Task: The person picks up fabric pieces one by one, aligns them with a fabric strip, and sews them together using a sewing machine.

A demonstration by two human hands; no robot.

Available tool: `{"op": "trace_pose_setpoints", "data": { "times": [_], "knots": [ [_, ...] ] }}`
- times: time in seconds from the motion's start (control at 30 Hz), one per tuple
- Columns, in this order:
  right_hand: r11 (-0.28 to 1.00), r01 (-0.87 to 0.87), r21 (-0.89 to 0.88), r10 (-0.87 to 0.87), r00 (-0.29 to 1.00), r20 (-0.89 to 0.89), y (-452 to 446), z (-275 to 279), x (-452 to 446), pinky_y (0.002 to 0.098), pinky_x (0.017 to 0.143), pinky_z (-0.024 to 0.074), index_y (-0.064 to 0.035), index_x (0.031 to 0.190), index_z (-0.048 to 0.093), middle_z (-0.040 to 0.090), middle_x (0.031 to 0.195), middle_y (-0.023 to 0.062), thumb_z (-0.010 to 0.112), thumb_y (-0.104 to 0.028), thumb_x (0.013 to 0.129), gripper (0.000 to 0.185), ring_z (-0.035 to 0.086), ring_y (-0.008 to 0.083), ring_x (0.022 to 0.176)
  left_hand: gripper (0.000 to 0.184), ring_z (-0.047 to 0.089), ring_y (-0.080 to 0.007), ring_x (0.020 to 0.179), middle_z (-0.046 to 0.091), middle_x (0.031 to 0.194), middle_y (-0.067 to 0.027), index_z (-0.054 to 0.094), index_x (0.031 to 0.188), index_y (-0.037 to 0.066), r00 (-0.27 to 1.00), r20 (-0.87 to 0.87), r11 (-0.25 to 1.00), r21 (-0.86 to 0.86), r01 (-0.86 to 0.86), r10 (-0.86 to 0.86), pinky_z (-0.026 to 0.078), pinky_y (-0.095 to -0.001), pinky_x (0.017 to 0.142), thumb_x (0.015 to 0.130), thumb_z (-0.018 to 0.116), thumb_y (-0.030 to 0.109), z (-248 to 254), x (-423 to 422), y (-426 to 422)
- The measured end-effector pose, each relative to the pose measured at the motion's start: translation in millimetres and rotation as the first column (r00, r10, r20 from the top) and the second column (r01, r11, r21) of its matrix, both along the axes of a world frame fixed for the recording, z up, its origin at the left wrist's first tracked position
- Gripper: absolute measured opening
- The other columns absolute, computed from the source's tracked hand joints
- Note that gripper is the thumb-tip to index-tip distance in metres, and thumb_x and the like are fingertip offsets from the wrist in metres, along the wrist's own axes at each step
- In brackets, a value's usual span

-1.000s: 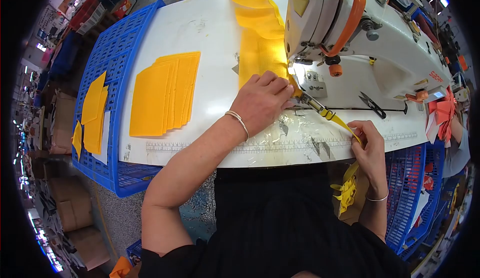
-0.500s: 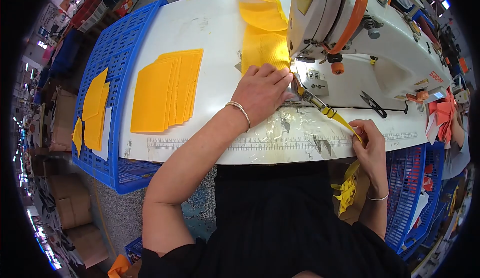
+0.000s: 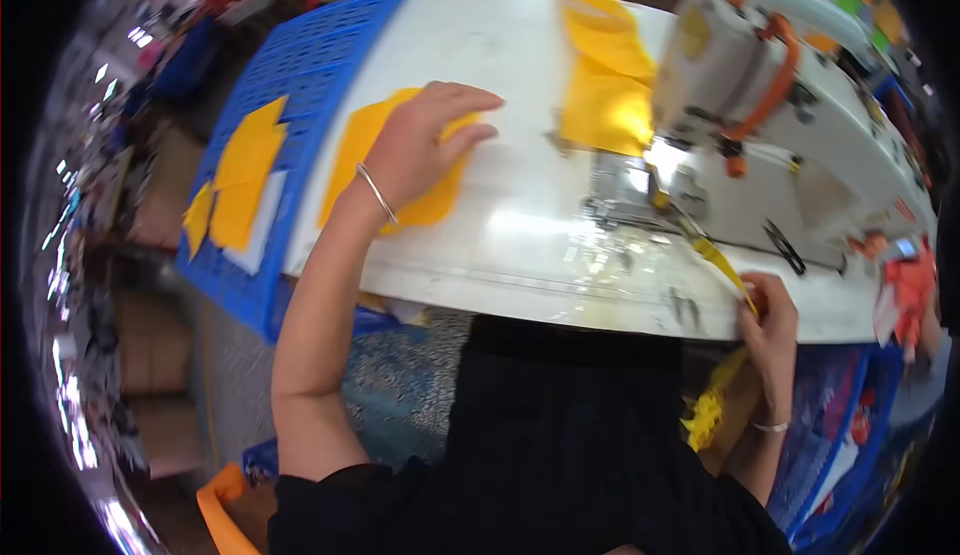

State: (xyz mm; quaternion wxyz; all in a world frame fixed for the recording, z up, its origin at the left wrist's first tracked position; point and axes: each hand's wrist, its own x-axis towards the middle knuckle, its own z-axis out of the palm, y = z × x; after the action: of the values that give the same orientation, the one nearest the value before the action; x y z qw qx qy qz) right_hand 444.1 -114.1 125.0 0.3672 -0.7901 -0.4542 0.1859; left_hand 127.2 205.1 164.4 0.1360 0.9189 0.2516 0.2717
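Note:
My left hand is over the stack of yellow fabric pieces on the left of the white table, thumb and fingers apart. It covers part of the stack, and blur hides whether it touches the top piece. Near the table's front right edge, my right hand pinches a narrow yellow binding tape. The tape runs up to the metal guide beside the needle area of the sewing machine. A folded yellow fabric strip lies just left of the machine head, with no hand on it.
A blue crate stands along the table's left side, carrying more yellow pieces. Black thread snips lie on the machine bed. At right are red fabric and another blue crate. Yellow tape hangs below the table.
My left hand has left the fabric at the machine and moved left to the yellow stack. My right hand still pinches the tape. The whole view has shifted and blurred.

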Motion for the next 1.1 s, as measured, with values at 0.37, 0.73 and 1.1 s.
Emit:
{"op": "trace_pose_setpoints", "data": {
  "times": [0.37,0.73,1.1],
  "knots": [
    [0.999,0.019,-0.040,-0.018,0.999,0.033,0,-2,0,0.0237,0.063,0.0375,-0.0048,0.114,0.062,0.053,0.083,0.0024,0.055,0.010,0.082,0.036,0.044,0.0117,0.071,0.008,0.063,-0.0179,0.086,0.071,0.103,-0.0053,0.074,0.094,0.002,0.824,0.154,0.771,-0.478,-0.421,0.545,0.052,-0.0252,0.081,0.087,0.072,0.006,-43,-89,37],
    [0.999,0.014,-0.032,-0.013,1.000,0.012,5,10,-9,0.0217,0.062,0.0350,-0.0031,0.111,0.064,0.049,0.081,0.0007,0.056,0.011,0.082,0.034,0.041,0.0099,0.070,0.027,0.064,-0.0240,0.101,0.069,0.114,-0.0076,0.066,0.118,0.007,0.942,0.286,0.983,0.002,0.184,-0.177,0.048,-0.0329,0.095,0.094,0.066,0.018,-55,94,-78],
    [0.999,0.015,-0.042,-0.015,1.000,-0.004,4,10,-9,0.0215,0.063,0.0355,-0.0026,0.111,0.064,0.050,0.084,0.0016,0.056,0.012,0.082,0.034,0.041,0.0106,0.071,0.048,0.046,-0.0255,0.129,0.056,0.138,-0.0079,0.055,0.129,0.005,0.958,-0.174,0.923,0.276,0.268,-0.226,0.033,-0.0390,0.110,0.099,0.055,0.043,-72,94,-63]
  ]
}}
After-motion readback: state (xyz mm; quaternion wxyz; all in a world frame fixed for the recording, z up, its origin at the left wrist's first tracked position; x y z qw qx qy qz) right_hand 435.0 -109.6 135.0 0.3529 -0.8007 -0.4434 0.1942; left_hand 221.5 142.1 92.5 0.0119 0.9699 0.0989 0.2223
